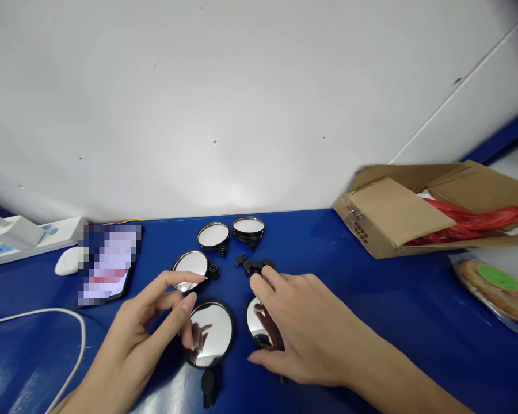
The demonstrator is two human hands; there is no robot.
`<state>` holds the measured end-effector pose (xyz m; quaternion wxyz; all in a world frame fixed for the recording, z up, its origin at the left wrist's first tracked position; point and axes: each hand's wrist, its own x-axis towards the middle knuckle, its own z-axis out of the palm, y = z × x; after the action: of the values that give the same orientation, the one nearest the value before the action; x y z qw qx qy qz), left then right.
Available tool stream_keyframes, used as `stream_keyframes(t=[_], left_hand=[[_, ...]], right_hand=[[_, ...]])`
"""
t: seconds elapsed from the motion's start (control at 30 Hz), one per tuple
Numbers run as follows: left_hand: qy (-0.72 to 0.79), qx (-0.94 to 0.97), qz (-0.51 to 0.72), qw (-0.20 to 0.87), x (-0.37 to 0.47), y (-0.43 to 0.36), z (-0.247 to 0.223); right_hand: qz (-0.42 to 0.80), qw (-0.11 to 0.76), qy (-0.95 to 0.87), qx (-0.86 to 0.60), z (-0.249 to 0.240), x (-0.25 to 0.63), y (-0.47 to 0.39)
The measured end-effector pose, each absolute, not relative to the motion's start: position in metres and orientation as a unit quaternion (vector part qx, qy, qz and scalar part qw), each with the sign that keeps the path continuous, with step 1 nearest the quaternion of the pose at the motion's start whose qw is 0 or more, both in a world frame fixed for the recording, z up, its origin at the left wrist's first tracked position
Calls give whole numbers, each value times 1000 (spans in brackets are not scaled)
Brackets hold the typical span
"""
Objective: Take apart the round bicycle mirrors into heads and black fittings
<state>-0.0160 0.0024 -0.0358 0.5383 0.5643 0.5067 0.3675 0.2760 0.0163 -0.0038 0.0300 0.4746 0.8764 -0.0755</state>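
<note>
Round black-rimmed mirrors lie on a blue tabletop. My left hand [153, 325] hovers over the left edge of the nearest mirror [213, 333], its index finger stretched out and its thumb apart, with nothing visible in it. That finger crosses in front of another mirror [190, 263] behind. My right hand [302, 322] arches over a further mirror [259, 322], partly hiding it. Its fingertips reach the small black clip-like parts [255, 266], while the thumb lies apart by the mirror's lower edge. A black clip-like piece [208, 388] sits below the nearest mirror.
Two more mirrors stand at the back, a left one [213, 234] and a right one [248, 226]. Leftward are a phone [110, 264], a white earbud case [71, 260], a power strip [64, 230] and a white cable [83, 333]. A cardboard box [397, 213] and wrapped food [496, 287] lie right.
</note>
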Motion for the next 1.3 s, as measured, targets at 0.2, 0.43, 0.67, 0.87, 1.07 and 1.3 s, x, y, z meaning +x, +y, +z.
stream_keyframes(t=[0.2,0.43,0.67,0.87,1.07,1.3], left_hand=[[503,579,370,524,-19,-1,-36],[497,590,366,520,-18,-1,-36],[493,579,362,540,-18,1,-38],[490,582,361,539,-17,0,-38],[500,574,356,542,-15,-4,-33],[492,589,364,527,-14,-2,-33]], right_hand=[[-98,-6,894,437,-2,280,19],[-75,-30,902,423,0,283,20],[-106,38,862,494,3,288,28],[-80,-1,859,506,6,299,28],[-46,-64,851,519,-1,301,33],[-25,-69,828,556,-21,289,34]])
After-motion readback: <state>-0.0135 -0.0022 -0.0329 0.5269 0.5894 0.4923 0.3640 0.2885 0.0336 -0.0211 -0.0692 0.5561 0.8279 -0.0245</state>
